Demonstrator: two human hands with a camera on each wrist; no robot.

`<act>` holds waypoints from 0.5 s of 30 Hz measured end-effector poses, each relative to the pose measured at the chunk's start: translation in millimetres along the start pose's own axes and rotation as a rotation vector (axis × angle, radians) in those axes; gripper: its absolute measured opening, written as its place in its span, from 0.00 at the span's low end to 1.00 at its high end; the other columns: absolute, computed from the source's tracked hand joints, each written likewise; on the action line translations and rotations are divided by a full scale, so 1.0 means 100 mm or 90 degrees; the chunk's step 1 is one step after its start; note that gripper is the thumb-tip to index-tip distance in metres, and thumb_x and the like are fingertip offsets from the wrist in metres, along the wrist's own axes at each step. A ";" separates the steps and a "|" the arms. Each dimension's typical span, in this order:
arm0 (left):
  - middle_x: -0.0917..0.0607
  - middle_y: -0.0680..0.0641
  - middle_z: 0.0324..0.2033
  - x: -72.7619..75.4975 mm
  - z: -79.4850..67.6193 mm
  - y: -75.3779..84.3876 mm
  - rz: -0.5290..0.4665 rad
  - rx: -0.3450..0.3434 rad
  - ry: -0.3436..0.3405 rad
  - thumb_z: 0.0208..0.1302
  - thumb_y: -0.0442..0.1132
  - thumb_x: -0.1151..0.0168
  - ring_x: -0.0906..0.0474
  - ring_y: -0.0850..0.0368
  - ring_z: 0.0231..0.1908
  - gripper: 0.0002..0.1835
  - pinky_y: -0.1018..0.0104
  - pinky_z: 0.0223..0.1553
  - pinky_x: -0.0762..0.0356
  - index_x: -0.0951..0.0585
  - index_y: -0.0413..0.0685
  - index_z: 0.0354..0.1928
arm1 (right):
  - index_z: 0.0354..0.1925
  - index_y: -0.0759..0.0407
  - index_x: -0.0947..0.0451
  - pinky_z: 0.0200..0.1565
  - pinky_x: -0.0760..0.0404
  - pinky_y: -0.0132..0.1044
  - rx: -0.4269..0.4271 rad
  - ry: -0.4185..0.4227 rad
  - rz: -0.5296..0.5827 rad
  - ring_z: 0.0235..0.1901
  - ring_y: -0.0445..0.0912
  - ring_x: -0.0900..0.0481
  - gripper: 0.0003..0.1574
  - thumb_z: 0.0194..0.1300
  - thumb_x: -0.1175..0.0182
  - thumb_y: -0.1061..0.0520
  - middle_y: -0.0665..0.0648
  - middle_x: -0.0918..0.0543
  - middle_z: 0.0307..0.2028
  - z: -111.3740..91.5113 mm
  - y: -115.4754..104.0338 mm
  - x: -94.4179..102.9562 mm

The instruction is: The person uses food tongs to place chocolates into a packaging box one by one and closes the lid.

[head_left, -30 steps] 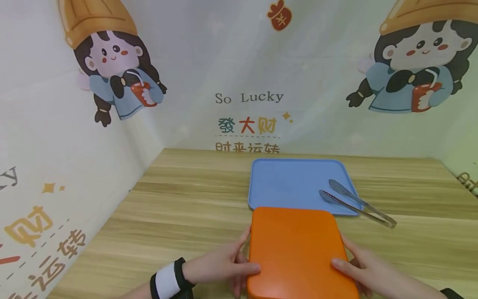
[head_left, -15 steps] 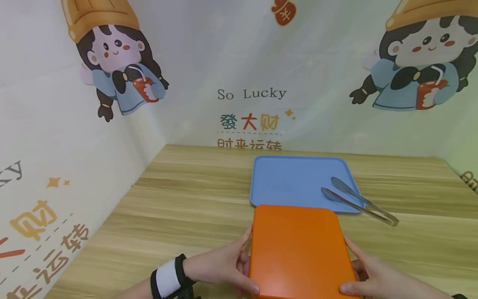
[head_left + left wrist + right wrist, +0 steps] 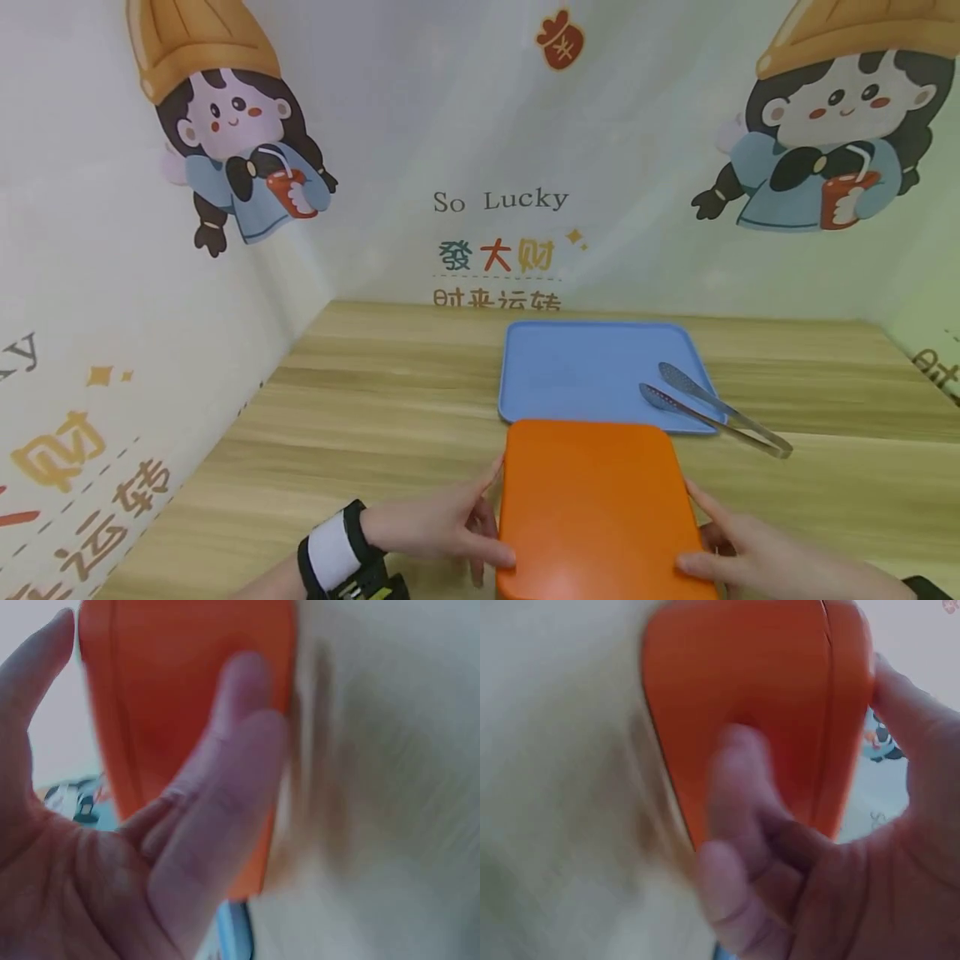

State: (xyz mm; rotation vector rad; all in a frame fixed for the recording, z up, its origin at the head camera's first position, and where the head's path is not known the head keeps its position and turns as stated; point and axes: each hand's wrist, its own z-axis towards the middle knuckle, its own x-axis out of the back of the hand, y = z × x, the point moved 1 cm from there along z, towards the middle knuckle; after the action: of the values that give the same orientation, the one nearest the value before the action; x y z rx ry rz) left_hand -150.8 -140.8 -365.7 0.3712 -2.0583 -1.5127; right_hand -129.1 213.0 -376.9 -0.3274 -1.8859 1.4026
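Observation:
An orange lidded box (image 3: 592, 508) lies at the near middle of the table, its bottom edge cut off in the head view. My left hand (image 3: 442, 525) holds its left side, thumb on the lid's edge and forefinger reaching along the side. From the right, my right hand (image 3: 757, 550) grips it the same way. In the left wrist view, blurred fingers lie against the box's side wall (image 3: 165, 697), below the lid seam. The right wrist view has the fingers against the opposite orange wall (image 3: 727, 667), with the thumb up at the lid.
Just beyond the box is a blue tray (image 3: 570, 367). Metal tongs (image 3: 750, 431) lie across its right front corner, their handle end over the wood-grain table (image 3: 360, 400). A printed cloth (image 3: 375, 125) hangs behind and at the left.
Both thumbs have slid a little toward the near side along the lid's edges. The head view tilted slightly and came back. Tray and tongs have stayed put.

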 end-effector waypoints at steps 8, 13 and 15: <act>0.24 0.44 0.20 0.48 0.46 -0.09 0.114 0.030 0.188 0.66 0.53 0.51 0.30 0.52 0.17 0.17 0.63 0.20 0.32 0.26 0.50 0.48 | 0.62 0.70 0.43 0.19 0.30 0.41 -0.051 0.085 -0.096 0.16 0.52 0.28 0.31 0.72 0.59 0.49 0.57 0.27 0.19 0.46 -0.01 0.41; 0.29 0.47 0.15 0.53 0.64 -0.15 0.055 0.004 0.194 0.65 0.48 0.48 0.34 0.55 0.15 0.11 0.65 0.18 0.33 0.24 0.48 0.38 | 0.44 0.62 0.28 0.17 0.28 0.43 -0.017 0.073 -0.097 0.14 0.51 0.28 0.19 0.72 0.60 0.51 0.56 0.29 0.16 0.61 0.07 0.53; 0.30 0.47 0.14 0.56 0.68 -0.11 0.048 -0.007 0.206 0.65 0.47 0.47 0.35 0.55 0.14 0.11 0.64 0.18 0.32 0.23 0.47 0.37 | 0.41 0.61 0.27 0.17 0.28 0.43 -0.014 0.080 -0.094 0.14 0.50 0.28 0.17 0.72 0.59 0.52 0.55 0.30 0.15 0.63 0.06 0.56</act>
State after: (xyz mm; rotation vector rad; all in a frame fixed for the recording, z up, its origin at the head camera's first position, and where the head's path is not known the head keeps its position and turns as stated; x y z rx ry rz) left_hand -236.2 -120.2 -375.2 0.4935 -1.7895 -1.3208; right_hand -212.7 204.6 -366.9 -0.2743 -1.7859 1.2348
